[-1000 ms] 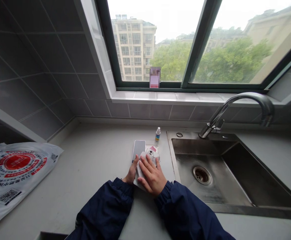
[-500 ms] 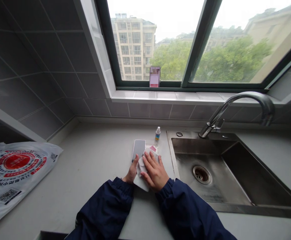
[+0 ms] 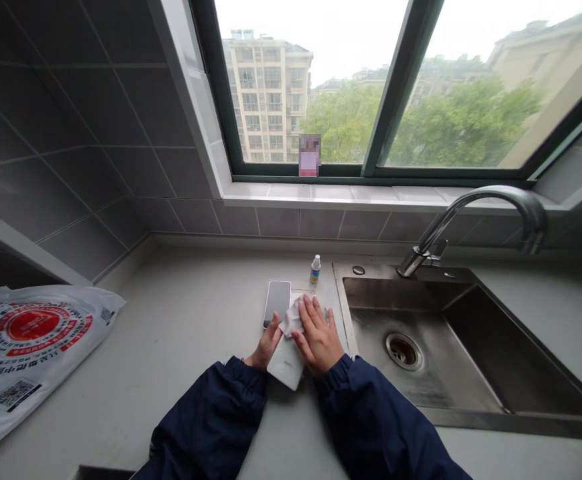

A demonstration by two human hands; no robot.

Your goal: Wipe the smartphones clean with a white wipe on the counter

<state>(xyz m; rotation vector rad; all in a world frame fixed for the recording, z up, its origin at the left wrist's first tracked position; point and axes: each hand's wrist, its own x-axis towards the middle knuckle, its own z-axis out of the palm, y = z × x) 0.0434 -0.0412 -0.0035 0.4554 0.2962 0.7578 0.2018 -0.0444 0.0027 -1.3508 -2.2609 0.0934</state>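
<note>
Grey tiled walls (image 3: 95,133) meet a pale countertop (image 3: 185,333) beneath a wide, daylit window (image 3: 371,87) facing buildings and trees.

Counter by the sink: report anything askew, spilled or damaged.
Nothing spilled or damaged. The white phone lies slanted under the cloth and right hand, left hand at its edge; the grey phone beside it lies straighter. The bottle stands upright.

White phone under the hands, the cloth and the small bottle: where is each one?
white phone (image 3: 287,363): head view, on its bare lower back near the logo.
cloth (image 3: 289,321): head view, on the crumpled corner left of the fingers.
small bottle (image 3: 315,271): head view, on its labelled body.
</note>
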